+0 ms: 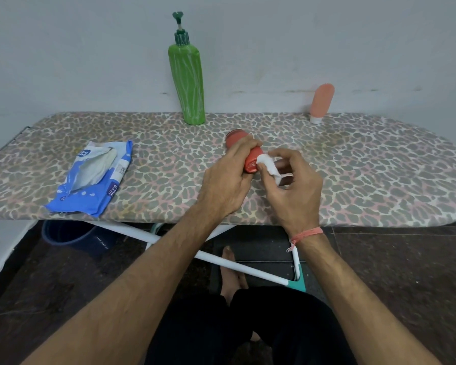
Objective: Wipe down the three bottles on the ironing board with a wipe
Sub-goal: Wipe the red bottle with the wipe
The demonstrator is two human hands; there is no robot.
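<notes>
Your left hand (225, 180), item one: fingers curled round the red bottle (244, 151), which it holds tilted just above the ironing board (353, 180), the bottle's near end turned toward your other hand; your right hand (291, 191), item two: thumb and fingertips pinching a bunched white wipe (267, 164) and pressing it against that near end, so wipe and bottle touch; a pinkish thread band (307, 234) circles the right wrist. Beyond the grip, at the board's far edge by the wall: one tall green pump bottle (187, 83), upright, well apart from the held bottle; far to the right of the grip, also at the far edge: one small peach tube (321, 101), standing on its white cap. Well to the left of the grip: one blue wipes packet (92, 177), torn open, lying flat on the leopard-print cover. Below the board: white frame legs (221, 262), a dark blue bucket (69, 235), your bare foot (231, 272) on the dark floor.
</notes>
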